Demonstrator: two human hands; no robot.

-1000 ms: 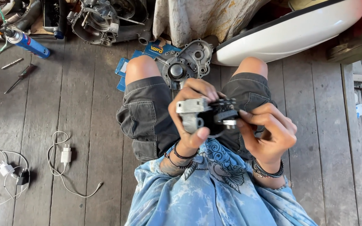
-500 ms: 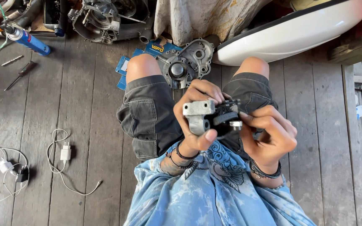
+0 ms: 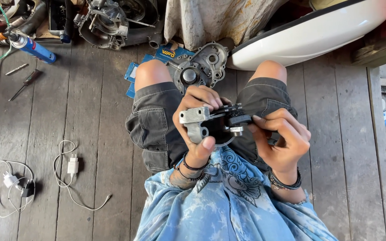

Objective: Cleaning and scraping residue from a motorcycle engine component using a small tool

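Left hand (image 3: pixel 197 122) grips small grey cast-metal bracket w/ black toothed gear (image 3: pixel 215 122) over lap; right hand (image 3: pixel 280 138) pinches gear end. Best keep left thumb firm, work w/ right fingertips, part level

A blue tie-dye shirt (image 3: pixel 228 209) with a dark swirling print, dark grey cargo shorts (image 3: pixel 157 129), bare knees, and black bracelets (image 3: pixel 284 183) on both wrists.

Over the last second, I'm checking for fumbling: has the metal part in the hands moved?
Barely. The metal part remains over the lap, held by the left hand and right hand, just below the engine cover on the floor.
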